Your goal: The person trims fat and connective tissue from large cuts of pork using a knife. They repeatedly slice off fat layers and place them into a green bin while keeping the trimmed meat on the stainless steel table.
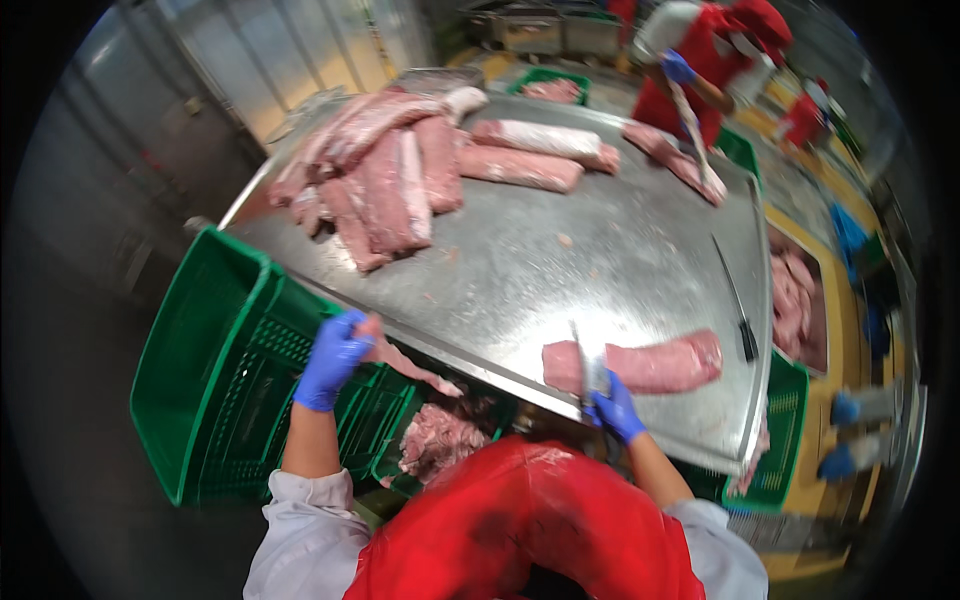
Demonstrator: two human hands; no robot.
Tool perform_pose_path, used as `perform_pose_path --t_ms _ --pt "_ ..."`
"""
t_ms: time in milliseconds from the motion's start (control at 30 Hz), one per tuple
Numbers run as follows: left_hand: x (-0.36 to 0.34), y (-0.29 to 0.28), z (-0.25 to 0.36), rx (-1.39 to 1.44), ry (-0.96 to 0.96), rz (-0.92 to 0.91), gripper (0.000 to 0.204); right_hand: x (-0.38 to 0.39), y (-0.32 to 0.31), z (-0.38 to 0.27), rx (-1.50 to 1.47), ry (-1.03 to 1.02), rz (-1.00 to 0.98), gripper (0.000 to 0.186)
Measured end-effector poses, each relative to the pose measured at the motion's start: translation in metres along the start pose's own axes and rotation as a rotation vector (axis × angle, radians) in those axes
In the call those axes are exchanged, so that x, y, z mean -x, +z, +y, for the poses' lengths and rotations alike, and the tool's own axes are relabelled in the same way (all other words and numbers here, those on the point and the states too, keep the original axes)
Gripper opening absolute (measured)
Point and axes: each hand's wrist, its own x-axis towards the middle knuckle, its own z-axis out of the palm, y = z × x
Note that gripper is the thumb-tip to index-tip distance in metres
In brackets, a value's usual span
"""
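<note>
My left hand (pixel 335 360), in a blue glove, is closed on a long pale strip of meat trimming (pixel 405 363). The strip hangs past the table's edge, over a green crate of meat scraps (pixel 440 440). At the table's near edge, my blue-gloved right hand (pixel 618 408) grips a knife (pixel 592 362). Its broad blade points away from me and lies across the left part of a pink slab of meat (pixel 663 363). Glare and blur hide whether the blade touches the meat.
Several long meat pieces (pixel 385 185) are piled on the steel table (pixel 520 260) at the far left. A dark-handled sharpening steel (pixel 745 335) lies at the right. An empty-looking green crate (pixel 190 370) stands at my left. Across the table, a person in red (pixel 690 90) handles another piece.
</note>
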Motion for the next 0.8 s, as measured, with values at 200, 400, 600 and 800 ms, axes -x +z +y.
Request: perform_pose_path --t_ms 200,400,600,800 --pt "-0.007 -0.083 0.049 -0.634 0.35 0.408 0.044 -0.031 -0.126 0.02 0.117 -0.162 0.397 0.032" --pt "-0.065 -0.067 0.186 -1.378 0.612 1.02 0.073 -0.065 -0.174 0.045 0.395 -0.332 0.63 0.057" --pt "-0.132 0.199 0.017 -1.152 0.734 -0.134 0.076 -0.084 -0.153 0.025 0.53 -0.393 0.618 0.06" --pt "-0.104 0.417 -0.125 -0.619 0.315 -0.441 0.081 -0.094 -0.164 -0.017 0.712 -0.213 0.533 0.064"
